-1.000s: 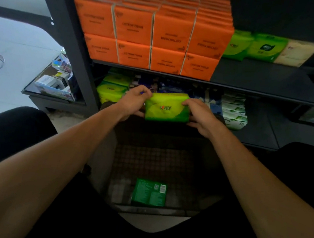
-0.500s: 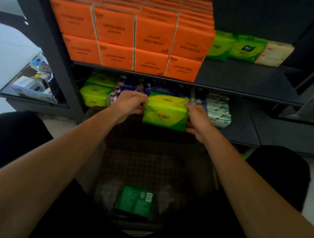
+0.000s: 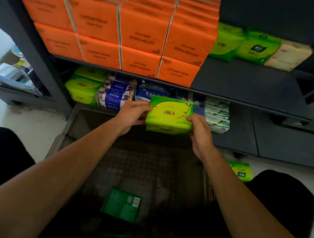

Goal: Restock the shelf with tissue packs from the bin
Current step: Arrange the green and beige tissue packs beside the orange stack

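Left hand (image 3: pixel 133 114) and right hand (image 3: pixel 200 133) grip opposite ends of a lime-green tissue pack (image 3: pixel 169 117) held before the lower shelf (image 3: pixel 236 142), over the bin (image 3: pixel 146 167), beneath orange packs (image 3: pixel 143 28) printed "COTTON TISSUE".

Green tissue pack (image 3: pixel 169 116) (upright) before lower shelf (image 3: pixel 239 135).

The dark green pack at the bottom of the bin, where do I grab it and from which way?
Reaching straight down from above is probably best: the dark green pack lies flat, broad face up, on the floor of the bin, whose walls block a sideways reach. Pinch its two opposite side edges between fingers and thumb.
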A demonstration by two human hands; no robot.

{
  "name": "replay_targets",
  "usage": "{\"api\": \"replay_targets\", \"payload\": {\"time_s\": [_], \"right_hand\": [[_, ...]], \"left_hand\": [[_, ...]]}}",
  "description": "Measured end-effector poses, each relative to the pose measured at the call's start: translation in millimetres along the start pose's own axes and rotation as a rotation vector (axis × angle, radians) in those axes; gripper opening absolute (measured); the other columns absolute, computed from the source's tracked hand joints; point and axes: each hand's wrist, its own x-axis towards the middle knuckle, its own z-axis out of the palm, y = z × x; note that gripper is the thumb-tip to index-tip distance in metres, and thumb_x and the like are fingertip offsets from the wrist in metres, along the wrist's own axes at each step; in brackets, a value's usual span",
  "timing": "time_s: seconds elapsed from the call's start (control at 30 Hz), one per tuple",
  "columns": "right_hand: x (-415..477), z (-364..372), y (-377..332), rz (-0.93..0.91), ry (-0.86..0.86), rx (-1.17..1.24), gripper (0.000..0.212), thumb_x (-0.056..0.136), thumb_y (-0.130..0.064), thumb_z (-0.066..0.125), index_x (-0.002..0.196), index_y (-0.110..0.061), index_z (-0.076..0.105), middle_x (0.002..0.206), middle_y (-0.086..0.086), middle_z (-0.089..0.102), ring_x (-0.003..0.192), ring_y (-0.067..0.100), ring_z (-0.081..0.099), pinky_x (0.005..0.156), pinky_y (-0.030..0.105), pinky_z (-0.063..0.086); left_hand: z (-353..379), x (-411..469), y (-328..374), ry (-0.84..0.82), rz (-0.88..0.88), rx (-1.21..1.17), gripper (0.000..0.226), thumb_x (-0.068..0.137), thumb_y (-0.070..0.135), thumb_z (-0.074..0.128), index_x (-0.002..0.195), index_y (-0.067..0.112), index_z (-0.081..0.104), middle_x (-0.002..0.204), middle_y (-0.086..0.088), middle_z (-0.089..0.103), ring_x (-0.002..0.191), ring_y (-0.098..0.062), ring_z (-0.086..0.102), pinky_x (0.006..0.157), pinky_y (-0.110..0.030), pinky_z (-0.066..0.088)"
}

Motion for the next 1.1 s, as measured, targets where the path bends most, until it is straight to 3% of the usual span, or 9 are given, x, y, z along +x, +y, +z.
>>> {"api": "replay_targets", "payload": {"time_s": [0.1,0.17,0.23,0.33,0.43,0.7,0.87,1.03,1.1], "right_hand": [[10,-5,6,0.001,0.018,0.045,0.040,0.074,-0.033,0.073,0.108,-0.014,0.065,0.117,0.011,0.066,0.106,0.025,0.064,0.092,0.041,0.051],[14,-9,11,-0.029,0.056,0.095,0.042,0.079,-0.028,0.073,0.115,-0.010,0.065,0.117,0.011,0.067,0.106,0.023,0.065,0.093,0.040,0.050],[18,-14,11,-0.027,0.094,0.112,0.039,0.077,-0.027,0.075,0.113,-0.012,0.068,0.117,0.009,0.068,0.107,0.021,0.065,0.094,0.038,0.050],[16,-23,6,-0.060,0.127,0.117,0.013,0.083,-0.018,0.072,0.096,-0.022,0.073,0.105,0.000,0.071,0.100,0.016,0.065,0.093,0.034,0.050],[14,-29,-1,-0.114,0.152,0.118,0.015,0.085,-0.012,0.069,0.081,-0.026,0.073,0.088,-0.011,0.070,0.090,0.010,0.064,0.087,0.029,0.051],[1,-43,-18,-0.166,0.181,0.108,0.016,0.086,-0.012,0.067,0.101,-0.017,0.068,0.089,-0.008,0.067,0.079,0.003,0.063,0.070,0.018,0.049],[-18,-50,-30,-0.192,0.160,0.090,0.026,0.087,-0.008,0.065,0.111,-0.017,0.065,0.097,-0.001,0.068,0.084,0.012,0.064,0.072,0.024,0.053],[-44,-64,-50,-0.250,0.198,0.096,0.034,0.088,-0.008,0.064,0.122,-0.011,0.061,0.104,0.005,0.065,0.079,0.008,0.063,0.063,0.013,0.053],[-52,-68,-54,-0.266,0.226,0.105,0.034,0.089,-0.010,0.065,0.122,-0.011,0.061,0.112,0.010,0.065,0.086,0.013,0.065,0.071,0.018,0.055]], "left_hand": [[5,9,-6,-0.031,-0.022,0.023,0.034,0.087,0.014,0.066,0.120,0.021,0.060,0.107,0.002,0.067,0.094,-0.014,0.064,0.067,-0.030,0.051],[10,12,-7,-0.043,-0.010,0.028,0.038,0.087,0.013,0.067,0.123,0.019,0.059,0.108,0.002,0.066,0.098,-0.016,0.064,0.071,-0.032,0.053],[14,18,-9,-0.062,-0.014,0.051,0.038,0.086,0.012,0.068,0.122,0.018,0.059,0.108,0.002,0.066,0.098,-0.016,0.064,0.071,-0.032,0.055],[24,16,-10,-0.065,-0.006,0.073,0.037,0.084,0.009,0.070,0.118,0.017,0.056,0.108,0.000,0.065,0.097,-0.016,0.065,0.068,-0.031,0.056],[36,15,-8,-0.084,0.016,0.100,0.039,0.083,0.008,0.070,0.118,0.015,0.054,0.107,-0.003,0.066,0.095,-0.016,0.066,0.067,-0.031,0.057],[62,-2,1,-0.116,0.104,0.130,0.033,0.086,0.003,0.066,0.111,0.015,0.049,0.100,-0.003,0.062,0.088,-0.015,0.064,0.071,-0.033,0.057],[79,-24,13,-0.114,0.188,0.157,0.033,0.086,0.002,0.064,0.112,0.014,0.048,0.101,-0.003,0.058,0.085,-0.015,0.062,0.068,-0.032,0.054],[91,-48,29,-0.135,0.282,0.204,0.036,0.086,0.003,0.066,0.117,0.013,0.051,0.110,-0.009,0.060,0.093,-0.019,0.063,0.083,-0.047,0.054],[96,-57,38,-0.152,0.321,0.225,0.037,0.087,0.004,0.064,0.120,0.013,0.051,0.114,-0.009,0.059,0.096,-0.019,0.062,0.082,-0.044,0.055]]}}
